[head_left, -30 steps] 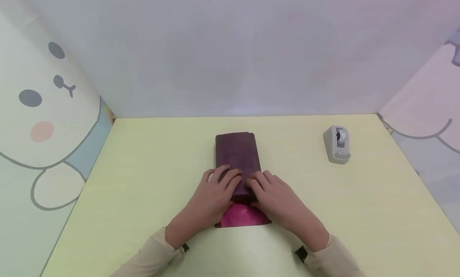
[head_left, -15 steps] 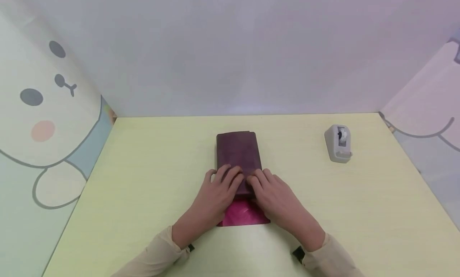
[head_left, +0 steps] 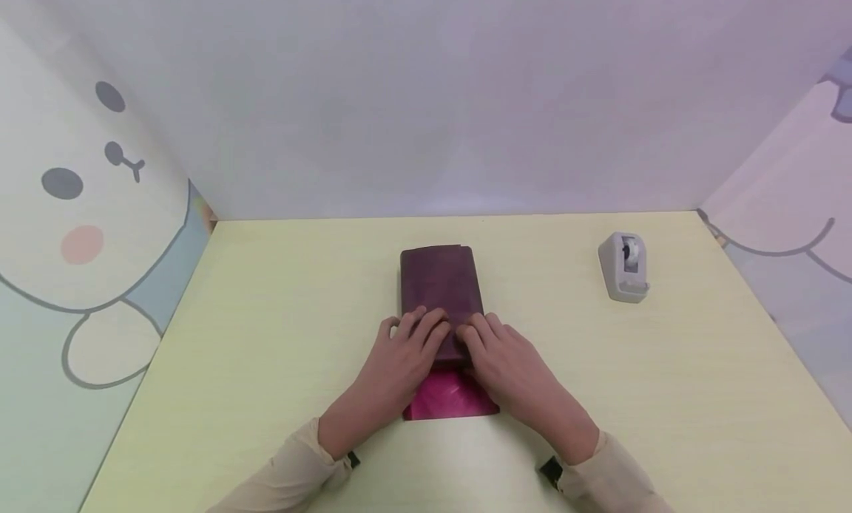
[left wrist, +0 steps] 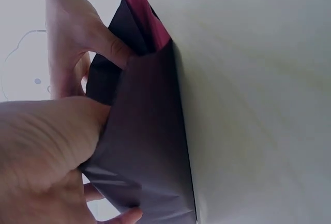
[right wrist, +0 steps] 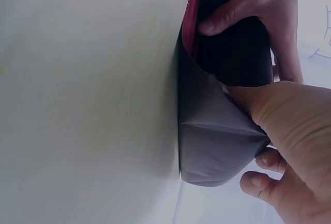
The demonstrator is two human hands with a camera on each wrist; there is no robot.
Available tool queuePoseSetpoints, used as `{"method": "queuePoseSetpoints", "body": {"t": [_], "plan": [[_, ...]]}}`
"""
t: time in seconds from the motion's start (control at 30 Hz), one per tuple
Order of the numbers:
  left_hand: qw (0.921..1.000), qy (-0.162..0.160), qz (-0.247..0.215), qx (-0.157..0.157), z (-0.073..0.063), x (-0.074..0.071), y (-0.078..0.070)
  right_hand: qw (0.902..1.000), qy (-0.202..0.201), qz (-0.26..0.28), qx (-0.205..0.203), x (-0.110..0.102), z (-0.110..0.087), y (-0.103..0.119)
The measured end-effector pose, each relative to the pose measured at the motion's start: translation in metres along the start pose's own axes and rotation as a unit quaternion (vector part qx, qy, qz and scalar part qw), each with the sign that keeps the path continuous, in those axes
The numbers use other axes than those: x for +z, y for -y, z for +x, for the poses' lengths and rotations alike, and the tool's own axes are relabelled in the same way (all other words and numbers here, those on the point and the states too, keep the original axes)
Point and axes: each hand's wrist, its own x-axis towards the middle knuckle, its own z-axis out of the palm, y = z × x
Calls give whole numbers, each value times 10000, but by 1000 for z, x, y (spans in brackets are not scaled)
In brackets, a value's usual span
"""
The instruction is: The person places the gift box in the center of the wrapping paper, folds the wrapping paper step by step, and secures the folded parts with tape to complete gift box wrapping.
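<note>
Pale yellow counter (head_left: 299,291), wall (head_left: 459,92) behind. Packet (head_left: 441,276) (dark purple outside, pink inside) lies flat around the middle, long axis running away from the person. Relation that counts: its near end sits between left hand (head_left: 396,361) and right hand (head_left: 512,365), one at each near corner, packet stretching out ahead of both; neither hand clearly nearer. Left hand: fingers bent on the top face, thumb tucked in at the folded near end, pinching the paper. Right hand: much the same from the other side, fingers bent on top, thumb at the fold, pinching. Flap (head_left: 449,398), pink side up, sticks out of the near end toward the person, between the wrists. Contents can't be told. Dispenser (head_left: 623,269) well apart, beyond the right hand's side and farther back.
</note>
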Motion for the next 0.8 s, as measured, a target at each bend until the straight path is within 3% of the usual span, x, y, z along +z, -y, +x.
{"method": "queuePoseSetpoints", "body": {"t": [0.53, 0.8], "plan": [[9996, 109, -261, -40, 4, -1, 3, 9994, 181, -286, -25, -1, 1, 2], [9996, 221, -172, -46, 1, -2, 1, 9999, 106, 64, 55, 3, 0, 0]]}}
